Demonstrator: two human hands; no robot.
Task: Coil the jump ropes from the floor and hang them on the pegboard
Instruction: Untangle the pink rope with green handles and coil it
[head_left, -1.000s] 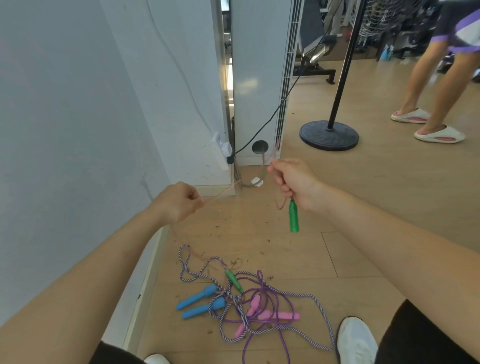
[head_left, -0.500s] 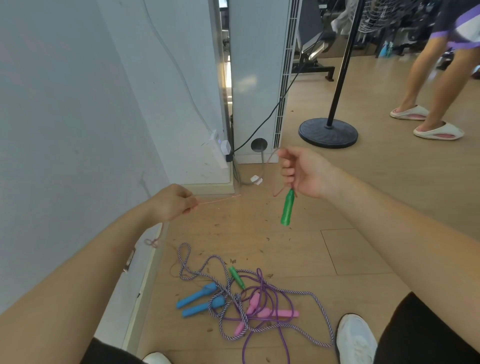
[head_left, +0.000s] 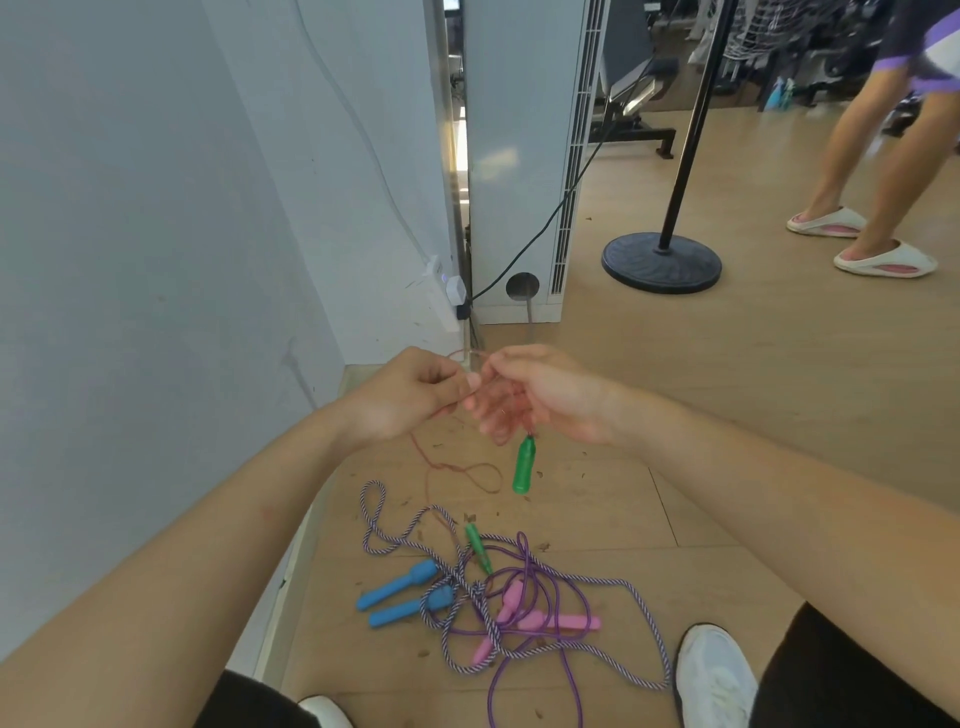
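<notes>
Hands have come together: left hand (head_left: 410, 400) pinches the red rope (head_left: 441, 467), right hand (head_left: 540, 400) grips it above the dangling green handle (head_left: 523, 465). Keep loops even, untwisted.

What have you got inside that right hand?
A thin red cord runs through the right hand, its green handle dangling below; the left hand pinches the same cord. The fingers hide how many loops are gathered.

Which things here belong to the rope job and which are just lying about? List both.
Job: red rope, pinched by left hand and right hand; green handle; striped rope; purple rope.
Lying about: stand base; power strip; slippers.
</notes>
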